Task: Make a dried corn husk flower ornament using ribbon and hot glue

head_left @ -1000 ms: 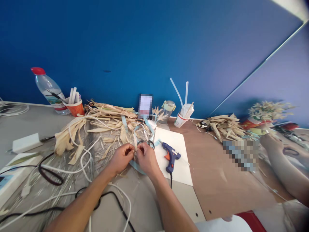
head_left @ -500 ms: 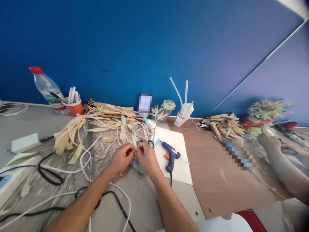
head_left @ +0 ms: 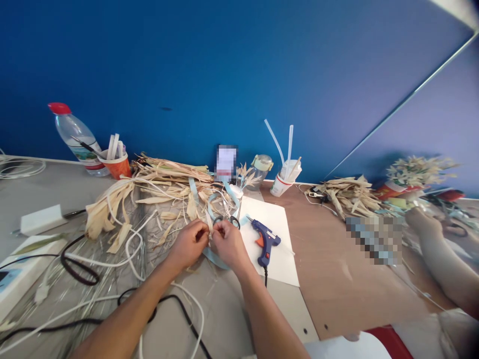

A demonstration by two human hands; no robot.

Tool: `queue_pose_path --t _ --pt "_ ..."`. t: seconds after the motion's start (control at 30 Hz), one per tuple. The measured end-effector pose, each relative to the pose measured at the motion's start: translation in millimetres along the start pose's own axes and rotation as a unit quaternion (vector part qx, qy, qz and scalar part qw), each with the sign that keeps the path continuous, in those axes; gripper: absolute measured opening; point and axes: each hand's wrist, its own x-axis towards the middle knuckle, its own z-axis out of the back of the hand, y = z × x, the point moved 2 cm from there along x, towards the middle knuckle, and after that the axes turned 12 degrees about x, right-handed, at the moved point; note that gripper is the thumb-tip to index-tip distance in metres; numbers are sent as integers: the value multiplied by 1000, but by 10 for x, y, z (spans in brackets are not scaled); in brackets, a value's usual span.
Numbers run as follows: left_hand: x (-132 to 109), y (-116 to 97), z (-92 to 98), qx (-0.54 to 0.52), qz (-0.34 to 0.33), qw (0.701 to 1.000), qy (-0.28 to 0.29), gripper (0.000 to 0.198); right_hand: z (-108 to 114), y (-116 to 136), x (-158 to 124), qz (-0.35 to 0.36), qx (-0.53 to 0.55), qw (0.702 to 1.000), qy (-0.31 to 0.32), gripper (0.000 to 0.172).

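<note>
My left hand [head_left: 190, 243] and my right hand [head_left: 229, 243] meet at the middle of the table, fingertips pinched almost together. Between them stands a small pale strip of dried husk [head_left: 209, 219], its lower end hidden by the fingers. Just behind my right hand lie scissors [head_left: 235, 222] with dark handles, partly covered. Light blue ribbon [head_left: 216, 258] curls under and behind both hands. A blue glue gun [head_left: 266, 244] rests on white paper [head_left: 279, 214] to the right. Loose dried husks [head_left: 168, 172] spread behind my hands.
White and black cables [head_left: 183, 311] cross the table at the front left, near a power strip [head_left: 22, 274]. At the back stand a bottle [head_left: 77, 134], an orange cup [head_left: 117, 164], a phone [head_left: 226, 162], a jar [head_left: 261, 167] and a white cup [head_left: 282, 183]. Another person's arm [head_left: 437, 254] reaches in from the right.
Both hands keep nearly the same pinch on the husk strip. The whole view has shifted very slightly, and the other person's hand at the right has moved a little.
</note>
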Motion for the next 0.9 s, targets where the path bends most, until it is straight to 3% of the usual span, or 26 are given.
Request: queue_pose_path --t 0.23,0.43,0.6,0.8,0.9 --pt "10 -18 35 17 17 1000 -9 11 19 -4 5 3 16 1000 10 7" --pt "13 45 70 26 105 992 -62 9 5 -19 6 -3 27 999 24 7" --pt "12 104 100 29 133 983 -126 7 6 0 -1 -12 29 999 36 6" --pt "39 315 201 -111 258 935 -217 10 51 12 2 -48 109 992 44 2" --pt "48 294 187 -161 249 932 -210 26 54 6 12 -43 133 990 29 3"
